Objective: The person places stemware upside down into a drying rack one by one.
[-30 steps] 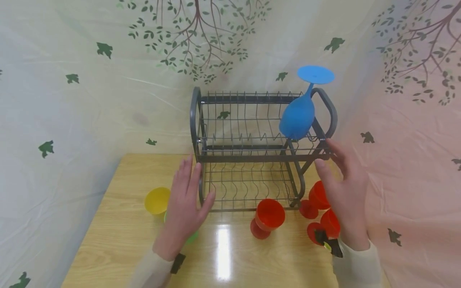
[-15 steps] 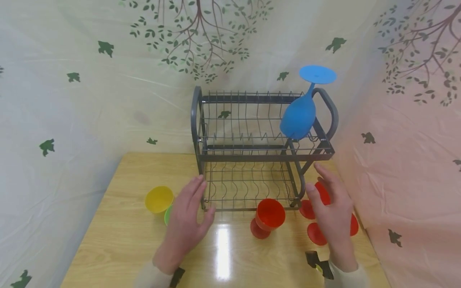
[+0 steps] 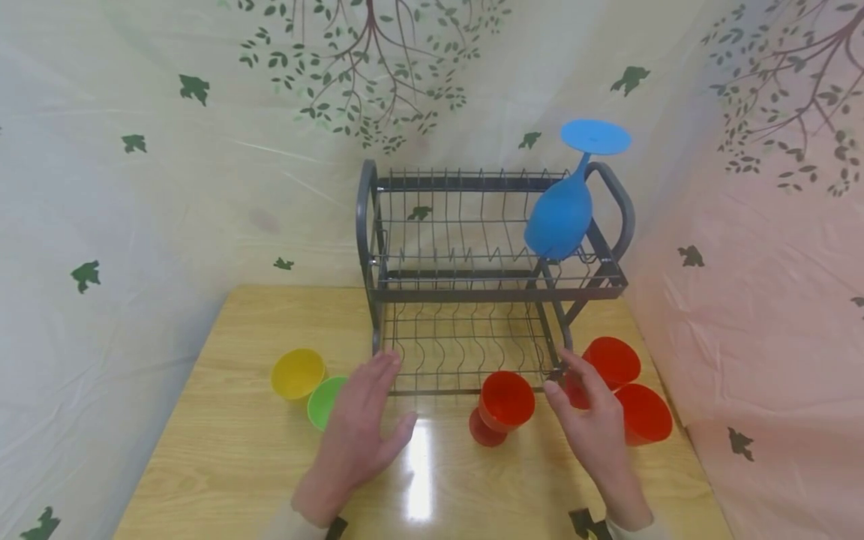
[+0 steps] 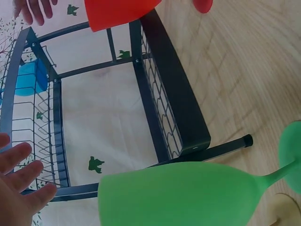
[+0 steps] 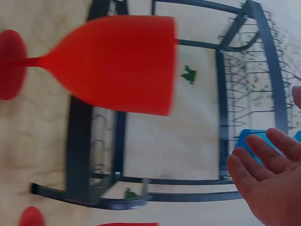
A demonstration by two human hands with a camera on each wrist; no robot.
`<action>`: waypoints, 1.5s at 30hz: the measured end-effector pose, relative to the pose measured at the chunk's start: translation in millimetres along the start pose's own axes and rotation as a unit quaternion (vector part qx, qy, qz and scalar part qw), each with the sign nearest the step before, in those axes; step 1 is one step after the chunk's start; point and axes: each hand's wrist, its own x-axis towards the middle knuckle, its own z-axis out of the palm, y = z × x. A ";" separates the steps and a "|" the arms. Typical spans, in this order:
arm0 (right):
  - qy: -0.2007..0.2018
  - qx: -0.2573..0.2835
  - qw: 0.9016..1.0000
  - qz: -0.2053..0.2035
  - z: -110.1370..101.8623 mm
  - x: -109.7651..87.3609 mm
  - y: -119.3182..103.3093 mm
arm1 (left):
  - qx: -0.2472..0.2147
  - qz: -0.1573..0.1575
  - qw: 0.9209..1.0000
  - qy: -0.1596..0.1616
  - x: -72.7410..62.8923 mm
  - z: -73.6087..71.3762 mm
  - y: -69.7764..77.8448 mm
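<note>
My left hand hovers over the table with fingers extended and holds nothing. A green goblet stands beside it, partly hidden by the hand, and a yellow goblet is just left of that. My right hand, also holding nothing, is between a single red goblet in front of the dish rack and two more at the right, a rear red goblet and a front red goblet. Upside down on the rack's upper tier leans a blue goblet.
The dark two-tier rack stands at the back of the wooden table. Behind it hangs a pale cloth printed with trees and birds, which continues along both sides.
My right hand has come down from the rack's upper right corner toward the table, moving left and nearer. The left hand has lowered slightly, uncovering more of the green goblet.
</note>
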 end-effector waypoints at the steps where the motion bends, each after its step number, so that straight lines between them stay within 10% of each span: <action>1: -0.010 0.004 1.000 0.010 1.5 -1.8 2.4 | 0.003 -0.005 1.000 -0.008 -1.4 0.7 0.1; 22: -0.108 0.072 0.990 0.053 25.4 -18.3 58.5 | 0.030 -0.083 0.988 -0.129 -12.0 7.1 3.8; 45: -0.171 0.116 0.976 0.075 48.8 -26.1 85.4 | 0.030 -0.107 0.979 -0.168 -10.7 9.6 7.0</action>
